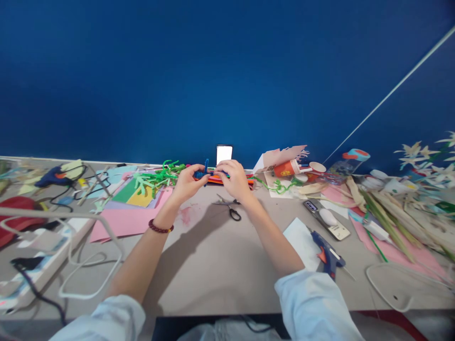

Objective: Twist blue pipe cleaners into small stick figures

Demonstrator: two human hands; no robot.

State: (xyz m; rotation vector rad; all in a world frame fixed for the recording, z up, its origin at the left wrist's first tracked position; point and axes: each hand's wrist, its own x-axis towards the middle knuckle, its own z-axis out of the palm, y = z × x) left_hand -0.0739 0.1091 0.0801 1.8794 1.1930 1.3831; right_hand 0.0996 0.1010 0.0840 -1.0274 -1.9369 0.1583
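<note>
Both hands are raised over the far part of the desk, around a blue fuzzy pipe cleaner [206, 166]. My left hand [191, 182] pinches its bunched part, while one short end sticks straight up. My right hand [234, 180] has its fingertips closed on the other side of the blue piece, close to the left thumb. Behind and under the hands lies a bundle of red and orange pipe cleaners [214, 180], partly hidden by the fingers. A pair of scissors with black handles [234, 214] lies on the desk below the right hand.
Green pipe cleaners [167, 171] lie on coloured paper [124, 220] at left, near a power strip [53, 258]. A bright-screened device [224, 155] leans against the blue wall. At right are a paper cup [285, 168], a phone [329, 221] and a glue gun [329, 255].
</note>
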